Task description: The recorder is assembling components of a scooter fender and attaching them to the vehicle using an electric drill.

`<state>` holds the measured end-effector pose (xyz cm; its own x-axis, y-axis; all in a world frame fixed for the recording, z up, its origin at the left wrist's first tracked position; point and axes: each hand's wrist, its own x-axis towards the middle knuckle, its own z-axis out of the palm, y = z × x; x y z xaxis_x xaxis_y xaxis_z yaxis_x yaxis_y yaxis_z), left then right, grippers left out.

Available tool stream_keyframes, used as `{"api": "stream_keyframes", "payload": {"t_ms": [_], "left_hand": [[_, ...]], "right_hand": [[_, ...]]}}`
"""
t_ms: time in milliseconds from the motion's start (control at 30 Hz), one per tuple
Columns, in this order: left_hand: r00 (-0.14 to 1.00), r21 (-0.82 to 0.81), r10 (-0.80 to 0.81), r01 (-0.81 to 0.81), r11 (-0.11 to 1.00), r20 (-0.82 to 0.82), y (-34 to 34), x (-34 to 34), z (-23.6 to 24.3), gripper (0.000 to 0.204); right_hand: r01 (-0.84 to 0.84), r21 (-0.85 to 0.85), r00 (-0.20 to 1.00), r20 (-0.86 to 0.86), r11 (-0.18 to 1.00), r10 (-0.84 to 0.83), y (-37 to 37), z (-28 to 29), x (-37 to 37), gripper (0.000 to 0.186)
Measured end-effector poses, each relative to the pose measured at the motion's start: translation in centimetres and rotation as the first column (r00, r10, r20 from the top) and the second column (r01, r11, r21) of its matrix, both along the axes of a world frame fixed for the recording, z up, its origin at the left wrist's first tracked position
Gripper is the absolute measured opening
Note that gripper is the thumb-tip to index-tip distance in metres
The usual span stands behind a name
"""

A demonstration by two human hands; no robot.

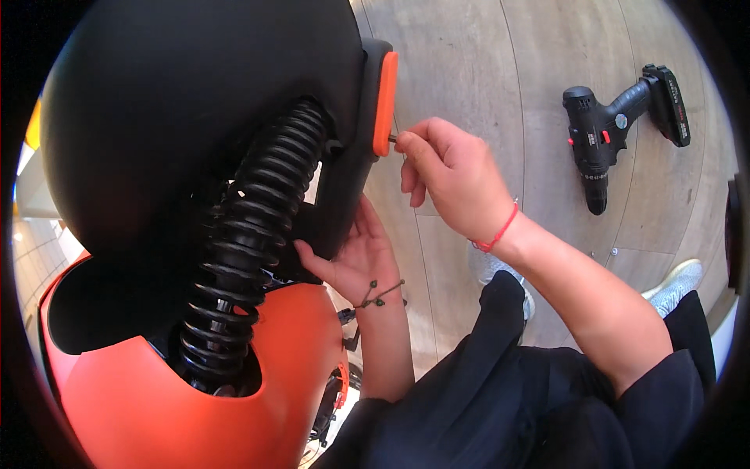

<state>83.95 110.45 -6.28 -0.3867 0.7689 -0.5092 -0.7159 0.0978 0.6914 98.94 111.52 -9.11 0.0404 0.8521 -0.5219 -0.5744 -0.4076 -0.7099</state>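
Note:
My right hand (449, 168) pinches a small dark screw (393, 139) between thumb and forefinger. The screw points at the lower end of an upright orange strip (386, 102), fixed along the edge of a black panel (344, 191). Below, my left hand (355, 254) cups the panel's lower part, its thumb on one side and its fingers partly hidden along the other. Beside the panel runs a thick black coil spring (262, 203), slanting from a large rounded black cover (203, 86) down into an orange body shell (187, 414).
A black cordless drill (598, 137) lies on the wood-look floor (469, 62) at the right. Near my shoe (676, 285) sits a small metal piece (614, 252) on the floor. Dark cables and parts (332, 414) show beside the orange shell.

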Motion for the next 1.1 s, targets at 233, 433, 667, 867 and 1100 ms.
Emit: {"api": "stream_keyframes", "payload": {"t_ms": [233, 433, 667, 867, 1100], "left_hand": [[0.999, 0.024, -0.04, 0.04, 0.999, 0.0, 0.0, 0.0, -0.3, 0.057], [0.999, 0.023, -0.034, 0.033, 0.999, 0.037, 0.0, 0.1, -0.2, 0.059], [0.998, 0.019, -0.03, 0.029, 0.999, 0.053, 0.2, -0.4, 0.2, 0.059], [0.999, 0.049, -0.036, 0.035, 0.998, 0.018, 0.0, -0.1, -0.2, 0.058], [0.995, 0.058, -0.072, 0.068, 0.996, 0.07, 0.0, -0.4, -0.3, 0.051]], "right_hand": [[-0.115, -0.147, 0.993, -0.028, 0.982, 0.112, 0.4, 0.0, 0.0, 0.037], [-0.011, -0.049, 0.98, 0.196, 0.999, 0.02, 0.0, -0.2, -1.8, 0.029], [-0.044, 0.142, 0.911, 0.413, 0.989, -0.019, 0.0, -0.1, -1.5, 0.022], [-0.039, 0.125, 0.874, 0.485, 0.991, -0.026, -0.4, -0.5, -1.3, 0.026], [-0.16, -0.177, 0.975, -0.179, 0.971, 0.128, 0.5, -0.9, -0.4, 0.04]]}}
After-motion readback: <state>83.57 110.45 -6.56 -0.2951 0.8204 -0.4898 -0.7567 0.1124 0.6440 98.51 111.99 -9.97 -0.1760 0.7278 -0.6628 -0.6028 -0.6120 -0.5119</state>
